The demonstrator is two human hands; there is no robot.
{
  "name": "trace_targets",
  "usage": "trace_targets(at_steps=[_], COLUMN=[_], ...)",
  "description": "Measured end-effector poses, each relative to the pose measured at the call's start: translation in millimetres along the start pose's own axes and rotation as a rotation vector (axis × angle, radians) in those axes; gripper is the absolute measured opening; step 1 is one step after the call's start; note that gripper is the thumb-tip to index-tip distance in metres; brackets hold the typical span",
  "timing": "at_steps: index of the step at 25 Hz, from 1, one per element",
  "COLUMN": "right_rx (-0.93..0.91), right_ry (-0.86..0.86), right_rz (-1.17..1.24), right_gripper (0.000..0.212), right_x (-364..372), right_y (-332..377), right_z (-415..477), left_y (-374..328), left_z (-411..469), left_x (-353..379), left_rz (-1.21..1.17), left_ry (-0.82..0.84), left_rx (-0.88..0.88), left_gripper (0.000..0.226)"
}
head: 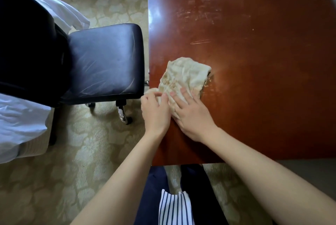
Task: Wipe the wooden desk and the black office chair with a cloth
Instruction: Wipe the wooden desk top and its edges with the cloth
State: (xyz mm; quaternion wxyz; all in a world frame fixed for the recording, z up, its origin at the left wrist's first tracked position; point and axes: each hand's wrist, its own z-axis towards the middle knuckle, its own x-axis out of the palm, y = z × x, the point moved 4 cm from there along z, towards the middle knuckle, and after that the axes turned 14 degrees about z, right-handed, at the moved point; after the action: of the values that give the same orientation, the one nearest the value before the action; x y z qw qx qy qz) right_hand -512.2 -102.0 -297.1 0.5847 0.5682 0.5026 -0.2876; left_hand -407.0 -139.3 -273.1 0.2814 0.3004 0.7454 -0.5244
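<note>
The right hand [192, 115] lies flat on the cloth [181, 77], fingers straight and a little spread, pressing it down onto the desk [254, 43]. Just beside it, the left hand [155, 110] has its fingers bent over the cloth's near corner, holding it where it hangs slightly past the desk's left edge. The cloth is pale, crumpled and stained in patches, and it sits on the reddish-brown top close to that edge. Farther along, the desk shows light scratches [200, 41] and dull smears. The black chair [107, 61] stands to the left, its seat nearly against the desk's side, its wheels [123, 113] on patterned carpet [91, 152]. Behind it is a bed with white sheets [18, 119].
</note>
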Motion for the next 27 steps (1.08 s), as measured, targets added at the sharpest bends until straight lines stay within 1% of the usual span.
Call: trace_targets(at_steps=[1, 2, 3, 5, 6, 9, 12, 16, 19, 21, 23, 25, 27], right_rx=[-0.015, -0.024, -0.032, -0.063, -0.059, -0.047, 0.016, 0.152, 0.334, 0.463, 0.546, 0.541, 0.476], right_ry=[-0.009, 0.017, 0.047, 0.048, 0.058, 0.105, 0.139, 0.046, 0.031, 0.03, 0.017, -0.026, -0.051], right_rz=[-0.003, -0.016, -0.038, -0.057, -0.059, -0.03, -0.025, -0.053, 0.026, 0.092, 0.095, 0.063, 0.054], right_gripper=[0.054, 0.058, 0.061, 0.075, 0.078, 0.072, 0.066, 0.057, 0.05, 0.05, 0.052, 0.053, 0.054], right_x=[2, 6, 12, 20, 23, 28, 21, -16, -42, -49, -47, -46, -46], right_y=[-4, -7, -10, -12, -13, -16, -36, -77, -114, -129, -133, -127, -116], right_z=[-20, -42, -65, -110, -128, -146, -119, -51, 0, 27, 40, 38, 22], left_y=[-3, -4, -4, -7, -10, -18, -21, -26, -28, -28, -28, -29, -33], left_z=[-4, -8, -10, -12, -13, -14, -13, -9, -7, -7, -7, -8, -10], left_x=[2, 5, 7, 13, 17, 27, 33, 34, 33, 32, 31, 31, 34], left_rz=[0.021, 0.041, 0.061, 0.114, 0.141, 0.22, 0.291, 0.304, 0.319, 0.336, 0.362, 0.38, 0.37], left_ry=[-0.021, -0.027, -0.016, 0.017, 0.033, 0.123, 0.204, 0.224, 0.224, 0.218, 0.21, 0.208, 0.219], left_rx=[0.001, 0.001, -0.005, -0.028, -0.032, -0.034, -0.05, -0.087, -0.106, -0.102, -0.071, -0.027, 0.005], left_gripper=[0.014, 0.015, 0.019, 0.032, 0.036, 0.048, 0.056, 0.057, 0.057, 0.057, 0.056, 0.056, 0.055])
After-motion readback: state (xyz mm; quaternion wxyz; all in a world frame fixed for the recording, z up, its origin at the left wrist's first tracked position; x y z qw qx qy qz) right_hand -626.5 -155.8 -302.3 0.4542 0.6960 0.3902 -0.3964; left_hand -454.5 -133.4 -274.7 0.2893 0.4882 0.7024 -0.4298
